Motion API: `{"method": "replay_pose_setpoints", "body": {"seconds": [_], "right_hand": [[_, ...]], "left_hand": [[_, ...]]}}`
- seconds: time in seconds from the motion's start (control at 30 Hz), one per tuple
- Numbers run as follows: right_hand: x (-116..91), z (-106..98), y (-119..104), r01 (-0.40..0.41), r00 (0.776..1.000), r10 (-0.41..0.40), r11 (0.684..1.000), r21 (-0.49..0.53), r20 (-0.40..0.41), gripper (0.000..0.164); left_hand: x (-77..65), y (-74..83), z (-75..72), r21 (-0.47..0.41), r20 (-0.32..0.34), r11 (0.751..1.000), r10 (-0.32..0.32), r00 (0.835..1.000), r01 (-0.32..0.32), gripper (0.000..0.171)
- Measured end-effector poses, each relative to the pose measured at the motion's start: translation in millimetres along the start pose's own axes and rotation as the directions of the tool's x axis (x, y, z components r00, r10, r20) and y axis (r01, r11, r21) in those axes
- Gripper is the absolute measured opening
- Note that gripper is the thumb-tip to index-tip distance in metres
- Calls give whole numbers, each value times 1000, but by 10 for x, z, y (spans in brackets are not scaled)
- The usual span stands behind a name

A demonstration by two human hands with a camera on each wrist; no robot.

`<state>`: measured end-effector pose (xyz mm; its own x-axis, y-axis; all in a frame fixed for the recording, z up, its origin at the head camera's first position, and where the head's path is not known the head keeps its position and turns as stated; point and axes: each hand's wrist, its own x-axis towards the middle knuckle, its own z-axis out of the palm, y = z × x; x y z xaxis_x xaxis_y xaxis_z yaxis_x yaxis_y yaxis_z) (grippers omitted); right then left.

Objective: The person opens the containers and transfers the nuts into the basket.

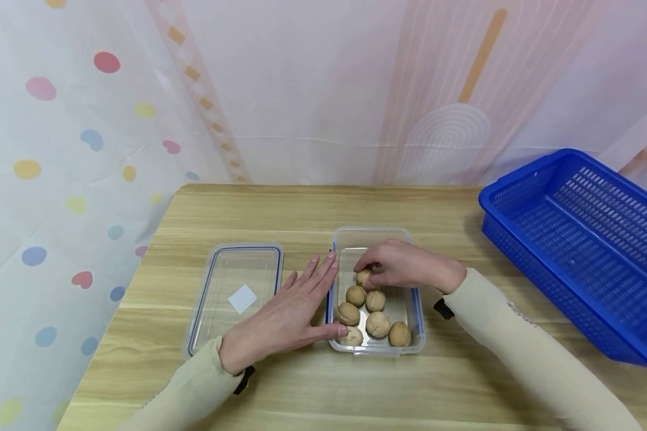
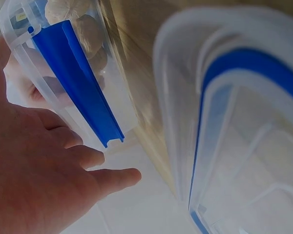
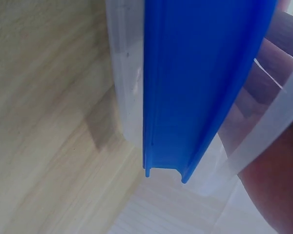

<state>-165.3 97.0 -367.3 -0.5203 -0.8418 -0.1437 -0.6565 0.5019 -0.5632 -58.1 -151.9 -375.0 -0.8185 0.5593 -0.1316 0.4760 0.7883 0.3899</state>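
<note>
A clear plastic food container with blue side clasps stands on the table, several walnuts lying on its floor. Inside it, my right hand pinches one walnut between thumb and fingers. My left hand lies with fingers extended along the container's left wall, its thumb over the near left corner. The left wrist view shows a blue clasp hanging down beside the left fingers. Another blue clasp covers much of the right wrist view, partly hiding the right hand.
The container's clear lid, blue-sealed and with a white square label, lies left of the container, partly under my left hand. A blue perforated basket stands on the right. A patterned cloth hangs behind the wooden table.
</note>
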Motion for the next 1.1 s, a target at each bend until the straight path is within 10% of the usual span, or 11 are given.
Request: {"method": "replay_pose_setpoints", "body": {"seconds": [0.5,1.1], "right_hand": [[-267,35,-35,85,970,-75,996,37,-231,34],[-781,-119,-208,149,856,-132,989,-6,-500,34]], "left_hand": [[-2,-12,14,-12,-10,1000,6,1000,-6,109],[4,-6,17,-22,-19,1000,5,1000,-5,109]]}}
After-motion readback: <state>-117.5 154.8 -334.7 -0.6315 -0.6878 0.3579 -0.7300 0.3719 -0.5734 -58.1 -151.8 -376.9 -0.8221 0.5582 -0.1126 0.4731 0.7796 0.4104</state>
